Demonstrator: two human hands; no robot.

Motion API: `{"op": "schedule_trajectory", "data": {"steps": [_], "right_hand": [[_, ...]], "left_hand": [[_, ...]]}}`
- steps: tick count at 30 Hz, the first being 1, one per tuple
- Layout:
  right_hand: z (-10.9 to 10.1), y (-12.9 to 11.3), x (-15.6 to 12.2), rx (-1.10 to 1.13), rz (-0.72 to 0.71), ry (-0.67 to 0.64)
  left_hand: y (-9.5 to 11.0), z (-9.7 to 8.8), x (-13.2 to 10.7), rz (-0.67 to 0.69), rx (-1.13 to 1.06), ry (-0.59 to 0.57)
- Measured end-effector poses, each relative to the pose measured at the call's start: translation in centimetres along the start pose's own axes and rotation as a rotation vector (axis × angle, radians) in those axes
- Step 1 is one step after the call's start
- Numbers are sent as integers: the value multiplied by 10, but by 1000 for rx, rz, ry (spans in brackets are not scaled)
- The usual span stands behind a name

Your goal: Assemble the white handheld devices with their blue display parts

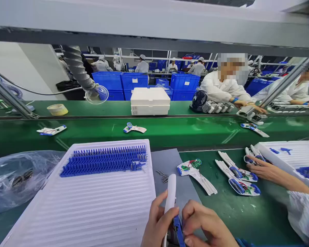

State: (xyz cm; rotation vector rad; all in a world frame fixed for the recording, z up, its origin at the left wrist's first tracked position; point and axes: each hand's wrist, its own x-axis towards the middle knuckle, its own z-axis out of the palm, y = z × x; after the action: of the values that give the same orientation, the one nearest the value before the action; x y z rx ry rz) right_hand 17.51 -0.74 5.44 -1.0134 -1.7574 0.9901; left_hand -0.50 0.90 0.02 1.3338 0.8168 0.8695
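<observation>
Factory line, green work surface (247, 214). Wide white ribbed plastic tray (100, 209) at L, w/ rows of small blue plastic parts (103, 161); coiled metal springs (162, 175) next to it on flat grey mat (167, 157). L hand (159, 221) grasps long white plastic housing (171, 188), approx. upright over mat's near end, blue plastic strip (179, 230) alongside. R hand (203, 224): fingers curled at strip, can't tell if pinching. Open white housing half w/ green circuit board (204, 181) crosses mat's R edge. Co-worker's hand (262, 168) on similar halves, far R.

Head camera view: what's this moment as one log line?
left hand: holds elongated white plastic housing; right hand: at blue plastic piece; nearby: coiled metal springs, ribbed white plastic tray
</observation>
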Motion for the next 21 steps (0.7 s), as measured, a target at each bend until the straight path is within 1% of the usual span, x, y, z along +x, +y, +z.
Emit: {"op": "schedule_trajectory", "data": {"steps": [3, 6, 8, 11, 17, 21], "right_hand": [[4, 3, 4, 143, 106, -53], [4, 3, 7, 217, 163, -69], [3, 2, 7, 204, 175, -55], [2, 1, 5, 179, 185, -69], [0, 4, 5, 334, 254, -121], [-1, 5, 8, 369, 264, -111]], "left_hand": [[-6, 1, -6, 158, 143, -10], [-7, -1, -7, 229, 180, -27], [-6, -1, -7, 235, 204, -50], [-2, 1, -5, 236, 228, -64], [2, 7, -4, 263, 190, -33], [2, 7, -5, 260, 201, -16]]}}
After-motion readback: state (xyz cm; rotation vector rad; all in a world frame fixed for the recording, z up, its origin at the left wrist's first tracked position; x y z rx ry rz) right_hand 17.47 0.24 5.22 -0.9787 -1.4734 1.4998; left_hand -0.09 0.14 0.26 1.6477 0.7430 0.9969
